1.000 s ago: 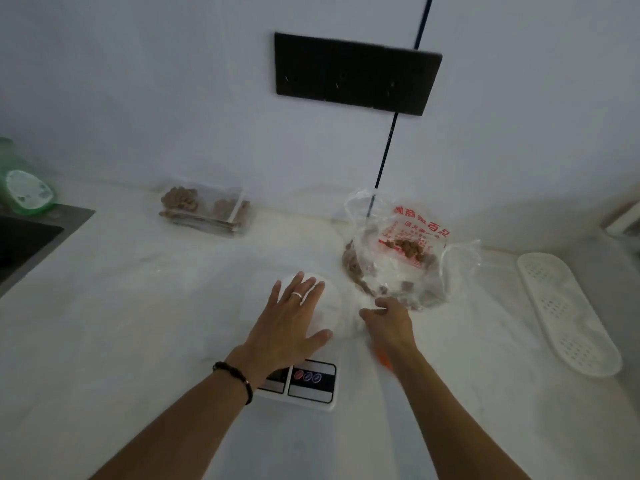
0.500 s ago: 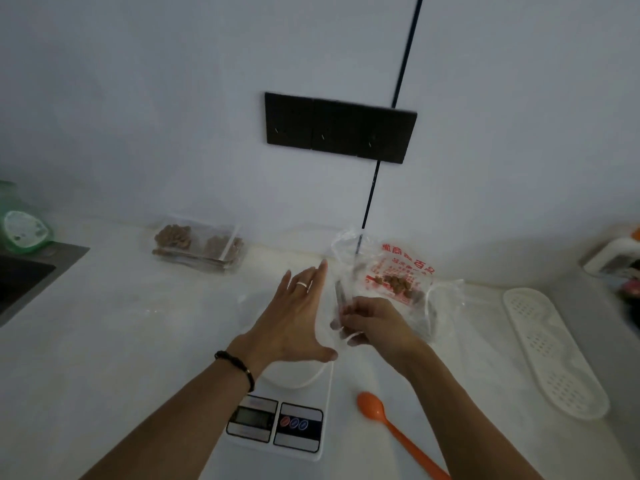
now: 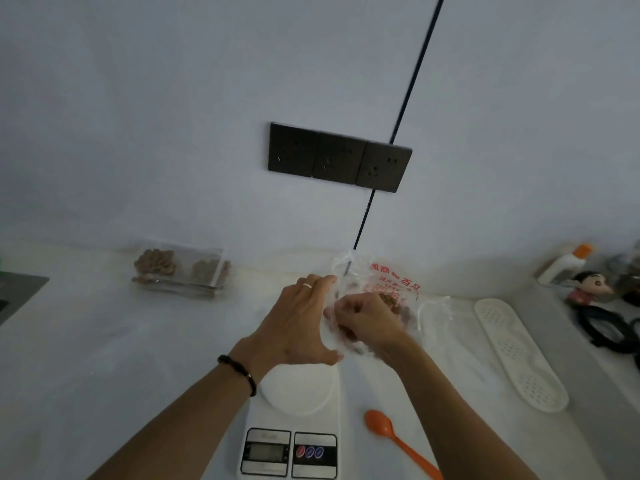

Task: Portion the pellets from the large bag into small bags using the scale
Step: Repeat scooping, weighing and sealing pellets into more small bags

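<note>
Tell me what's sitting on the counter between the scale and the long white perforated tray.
In the head view, only the orange spoon lies between the scale and the tray.

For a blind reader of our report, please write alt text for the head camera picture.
A person's two hands, left hand and right hand, work at a clear plastic bag with red print holding brown pellets, above a white digital kitchen scale on a pale countertop. An orange plastic spoon lies right of the scale.
</note>
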`<state>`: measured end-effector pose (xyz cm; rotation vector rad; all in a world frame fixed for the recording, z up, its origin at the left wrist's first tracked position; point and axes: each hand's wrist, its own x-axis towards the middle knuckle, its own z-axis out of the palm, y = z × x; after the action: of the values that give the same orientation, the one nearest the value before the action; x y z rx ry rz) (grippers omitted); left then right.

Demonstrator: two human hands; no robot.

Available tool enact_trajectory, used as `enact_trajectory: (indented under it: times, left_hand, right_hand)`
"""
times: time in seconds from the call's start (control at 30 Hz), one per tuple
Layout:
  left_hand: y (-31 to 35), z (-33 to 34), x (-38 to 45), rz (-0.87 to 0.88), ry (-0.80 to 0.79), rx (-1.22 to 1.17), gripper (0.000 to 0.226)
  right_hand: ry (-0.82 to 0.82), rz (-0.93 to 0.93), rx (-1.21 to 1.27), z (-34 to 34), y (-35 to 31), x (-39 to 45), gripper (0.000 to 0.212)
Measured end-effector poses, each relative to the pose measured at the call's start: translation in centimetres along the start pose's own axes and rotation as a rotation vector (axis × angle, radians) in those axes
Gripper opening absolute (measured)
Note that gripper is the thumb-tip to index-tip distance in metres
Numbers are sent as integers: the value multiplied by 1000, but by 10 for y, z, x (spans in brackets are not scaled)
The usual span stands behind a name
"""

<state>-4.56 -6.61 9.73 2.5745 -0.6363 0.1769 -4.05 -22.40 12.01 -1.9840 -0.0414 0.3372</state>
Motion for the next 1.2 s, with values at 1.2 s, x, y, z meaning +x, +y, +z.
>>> enact_trajectory:
  times: [1.2]
  left_hand:
    - [21,69,22,139,-280,148,82]
  right_hand:
    - [-35,381,-982,-30,176,-71,35]
